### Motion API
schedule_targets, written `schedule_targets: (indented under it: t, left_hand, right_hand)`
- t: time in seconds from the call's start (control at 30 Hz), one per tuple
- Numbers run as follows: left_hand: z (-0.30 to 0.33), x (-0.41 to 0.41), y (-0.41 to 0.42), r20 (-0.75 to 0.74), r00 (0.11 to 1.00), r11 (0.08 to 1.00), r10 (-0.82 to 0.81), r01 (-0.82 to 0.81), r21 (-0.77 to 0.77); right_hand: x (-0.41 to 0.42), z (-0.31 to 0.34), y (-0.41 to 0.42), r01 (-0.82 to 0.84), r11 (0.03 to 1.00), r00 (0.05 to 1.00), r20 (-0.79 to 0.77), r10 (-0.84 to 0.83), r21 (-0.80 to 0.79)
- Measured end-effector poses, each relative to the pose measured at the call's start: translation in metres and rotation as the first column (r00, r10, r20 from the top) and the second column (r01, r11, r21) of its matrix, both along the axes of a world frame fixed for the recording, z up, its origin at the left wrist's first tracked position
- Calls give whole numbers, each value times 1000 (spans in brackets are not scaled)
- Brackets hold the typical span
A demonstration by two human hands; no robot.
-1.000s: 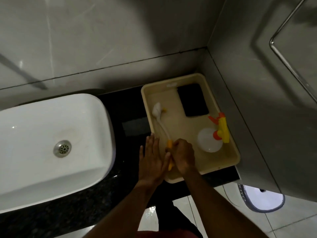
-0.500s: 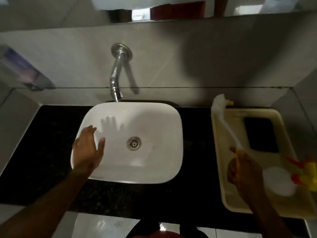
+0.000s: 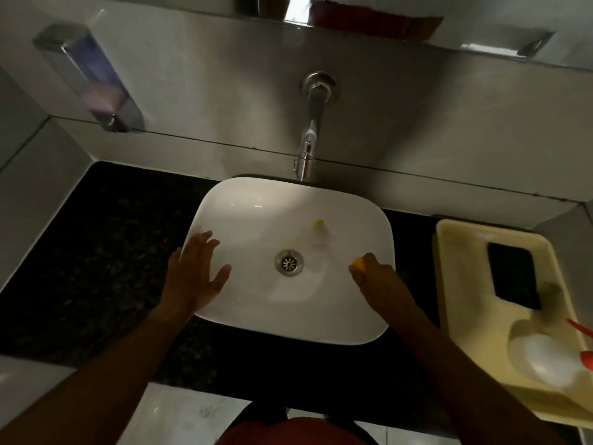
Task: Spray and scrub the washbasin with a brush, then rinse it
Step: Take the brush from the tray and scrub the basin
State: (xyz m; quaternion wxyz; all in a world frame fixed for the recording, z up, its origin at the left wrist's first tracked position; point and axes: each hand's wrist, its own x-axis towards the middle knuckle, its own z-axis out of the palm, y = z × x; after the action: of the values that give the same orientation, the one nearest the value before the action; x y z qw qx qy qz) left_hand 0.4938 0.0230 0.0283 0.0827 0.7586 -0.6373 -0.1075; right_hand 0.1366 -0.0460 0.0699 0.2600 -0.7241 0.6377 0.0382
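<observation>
A white washbasin sits on the black counter, its steel drain in the middle. My right hand is over the basin's right side, shut on the yellow handle of a brush. The brush's white head is blurred and lies inside the bowl, right of and behind the drain. My left hand rests flat on the basin's left rim with its fingers spread. A white spray bottle with a red and yellow trigger lies in the cream tray at the right.
A chrome tap juts from the wall above the basin's back edge. A soap dispenser hangs on the wall at upper left. A black sponge lies in the tray. The black counter stretches left of the basin.
My right hand has carried the brush from above the tray into the basin. My left hand has stayed on the basin's left rim. The view has shifted to the left.
</observation>
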Motion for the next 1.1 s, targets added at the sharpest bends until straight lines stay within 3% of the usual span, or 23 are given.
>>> schedule_targets:
  t: [0.13, 0.27, 0.33, 0.43, 0.53, 0.67, 0.8, 1.0, 1.07, 1.1]
  left_hand:
    - [-1, 5, 1, -51, 999, 999, -14, 12, -38]
    - [-4, 9, 2, -96, 995, 998, -15, 8, -65]
    - [-5, 10, 3, -117, 993, 997, -17, 9, -71]
    - [-4, 8, 4, -132, 991, 997, -12, 2, -80]
    - [-4, 8, 5, -132, 991, 994, -19, 5, -106]
    - [-5, 9, 6, -134, 991, 995, -12, -1, -99]
    - [-6, 9, 5, -146, 989, 994, -9, -7, -107]
    - [-6, 10, 6, -156, 988, 992, -2, -17, -123]
    - [-7, 11, 6, -164, 986, 992, -1, -21, -128]
    - [-8, 11, 5, -168, 986, 991, 0, -23, -133]
  right_hand:
    - [-3, -5, 12, -79, 994, 980, -176, 92, 79]
    - [-20, -7, 50, -251, 967, 928, -292, 231, -33]
    - [-9, -8, 44, -110, 992, 969, -230, 92, -68]
    - [19, -12, 3, 180, 981, 972, -165, -166, 72]
    - [54, -15, -15, 96, 995, 991, -96, -94, 21]
    - [74, -28, 0, -50, 998, 990, -130, 56, 44]
    - [54, -30, -10, 79, 997, 988, -131, -79, 0]
    - [53, -40, 8, 155, 985, 979, -147, -143, 75]
    - [35, -31, 19, 134, 985, 973, -201, -110, 105]
    - [26, -27, 27, 55, 998, 977, -205, -52, 10]
